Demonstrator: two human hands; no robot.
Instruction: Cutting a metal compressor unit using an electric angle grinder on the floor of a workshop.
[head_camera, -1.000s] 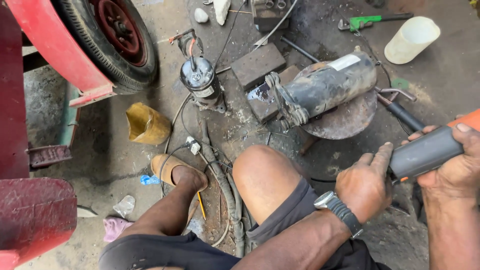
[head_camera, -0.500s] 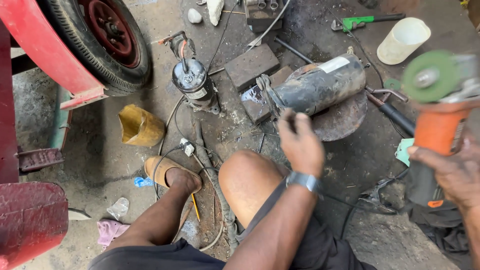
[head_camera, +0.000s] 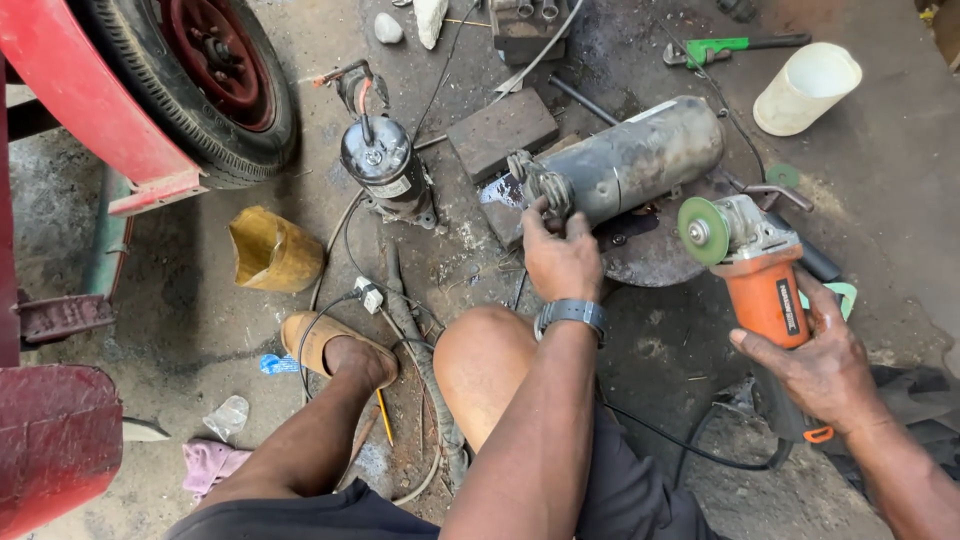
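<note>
**Hand on motor end, grinder held beside it**

Grey cylindrical motor (head_camera: 635, 160) lies on its side, long axis running lower-left to upper-right, shaft end toward the person. Left hand (head_camera: 560, 258) at that near end, fingers curled onto the end fitting. Right hand (head_camera: 815, 365) right of motor, wrapped closed round orange angle grinder (head_camera: 760, 280), green disc (head_camera: 703, 231) facing left, near the motor.

Stained concrete floor (head_camera: 880, 200), greasy and dark. Lying on it: grey cylindrical motor (head_camera: 630, 160) on round metal plate (head_camera: 650, 260), small black compressor (head_camera: 385, 165), grey block (head_camera: 500, 130), crumpled yellow container (head_camera: 270, 250), white plastic cup (head_camera: 805, 88), green-handled wrench (head_camera: 735, 47), two stones (head_camera: 410, 20).
</note>
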